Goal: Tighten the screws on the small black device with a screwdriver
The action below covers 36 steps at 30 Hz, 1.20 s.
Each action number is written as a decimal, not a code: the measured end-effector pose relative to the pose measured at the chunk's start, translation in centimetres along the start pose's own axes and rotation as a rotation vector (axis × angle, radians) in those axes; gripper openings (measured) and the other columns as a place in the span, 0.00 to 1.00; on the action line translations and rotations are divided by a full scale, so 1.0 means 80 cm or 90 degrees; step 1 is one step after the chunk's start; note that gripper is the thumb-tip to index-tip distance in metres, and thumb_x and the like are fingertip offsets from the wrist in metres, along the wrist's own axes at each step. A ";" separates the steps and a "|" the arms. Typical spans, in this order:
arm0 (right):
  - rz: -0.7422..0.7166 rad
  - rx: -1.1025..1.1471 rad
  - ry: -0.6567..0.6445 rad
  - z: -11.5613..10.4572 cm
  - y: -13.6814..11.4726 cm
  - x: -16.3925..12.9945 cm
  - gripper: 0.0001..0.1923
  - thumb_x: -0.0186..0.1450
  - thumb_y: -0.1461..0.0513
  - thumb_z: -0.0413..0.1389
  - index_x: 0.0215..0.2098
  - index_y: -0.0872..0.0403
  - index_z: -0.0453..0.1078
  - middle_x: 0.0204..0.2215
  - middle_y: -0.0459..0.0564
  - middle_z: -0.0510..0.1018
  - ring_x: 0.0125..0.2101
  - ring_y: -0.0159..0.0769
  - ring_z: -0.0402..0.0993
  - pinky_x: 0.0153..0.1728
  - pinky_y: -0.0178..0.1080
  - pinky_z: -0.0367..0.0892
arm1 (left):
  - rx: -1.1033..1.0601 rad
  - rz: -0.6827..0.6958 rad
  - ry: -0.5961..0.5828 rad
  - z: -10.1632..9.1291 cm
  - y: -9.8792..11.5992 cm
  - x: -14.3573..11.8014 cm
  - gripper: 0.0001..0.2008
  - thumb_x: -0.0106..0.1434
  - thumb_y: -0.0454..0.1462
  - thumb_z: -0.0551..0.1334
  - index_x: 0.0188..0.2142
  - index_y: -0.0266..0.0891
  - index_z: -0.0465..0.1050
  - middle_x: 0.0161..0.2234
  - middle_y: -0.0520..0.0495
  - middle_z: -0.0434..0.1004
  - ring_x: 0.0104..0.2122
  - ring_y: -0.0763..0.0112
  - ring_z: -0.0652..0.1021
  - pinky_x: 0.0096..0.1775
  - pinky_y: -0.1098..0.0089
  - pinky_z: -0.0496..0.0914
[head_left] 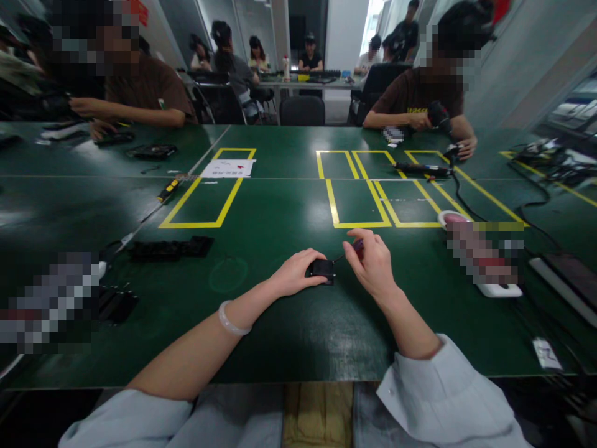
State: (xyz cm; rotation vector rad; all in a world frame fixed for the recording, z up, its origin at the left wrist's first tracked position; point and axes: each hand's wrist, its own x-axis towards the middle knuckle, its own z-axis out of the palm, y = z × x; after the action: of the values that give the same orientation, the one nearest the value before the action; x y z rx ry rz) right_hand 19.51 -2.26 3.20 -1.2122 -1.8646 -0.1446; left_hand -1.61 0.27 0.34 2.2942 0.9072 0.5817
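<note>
My left hand [298, 272] is closed around the left side of a small black box-shaped part [323, 269], holding it at the green table's surface. My right hand [373, 261] grips the dark purple handle of a screwdriver [358, 246]. The screwdriver's thin shaft points left and down toward the right side of the black part. Whether its tip touches the part is too small to tell.
Yellow tape outlines [361, 224] mark the green table [280, 336] ahead. Black parts [170, 247] lie left, with a yellow-black screwdriver [168, 190] beyond. A white-edged device [501, 290] and cables sit right. Across the table, a person holds a power drill [439, 117].
</note>
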 end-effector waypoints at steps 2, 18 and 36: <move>-0.002 -0.004 0.004 0.000 0.001 0.000 0.09 0.67 0.57 0.52 0.43 0.51 0.66 0.31 0.48 0.75 0.28 0.35 0.67 0.34 0.39 0.65 | 0.002 0.000 -0.001 0.000 0.000 0.000 0.18 0.61 0.45 0.64 0.48 0.42 0.69 0.45 0.45 0.73 0.45 0.60 0.74 0.48 0.62 0.67; -0.023 -0.006 0.017 -0.002 -0.002 0.002 0.08 0.67 0.60 0.51 0.44 0.53 0.65 0.29 0.47 0.74 0.27 0.34 0.66 0.35 0.39 0.65 | 0.013 0.003 -0.009 -0.001 0.001 0.001 0.18 0.62 0.45 0.64 0.48 0.41 0.68 0.45 0.44 0.72 0.46 0.60 0.74 0.47 0.63 0.67; -0.016 -0.007 0.016 -0.002 -0.002 0.001 0.08 0.67 0.61 0.50 0.44 0.53 0.65 0.27 0.46 0.72 0.27 0.34 0.65 0.33 0.39 0.65 | 0.020 0.008 -0.001 0.001 -0.002 0.000 0.18 0.62 0.45 0.64 0.48 0.41 0.69 0.44 0.45 0.72 0.45 0.61 0.74 0.47 0.63 0.67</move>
State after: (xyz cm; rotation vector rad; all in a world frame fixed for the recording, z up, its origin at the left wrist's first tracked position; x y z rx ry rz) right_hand 19.46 -2.39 3.41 -1.1906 -1.8596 -0.1836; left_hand -1.68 0.34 0.16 2.3297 0.9084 0.5734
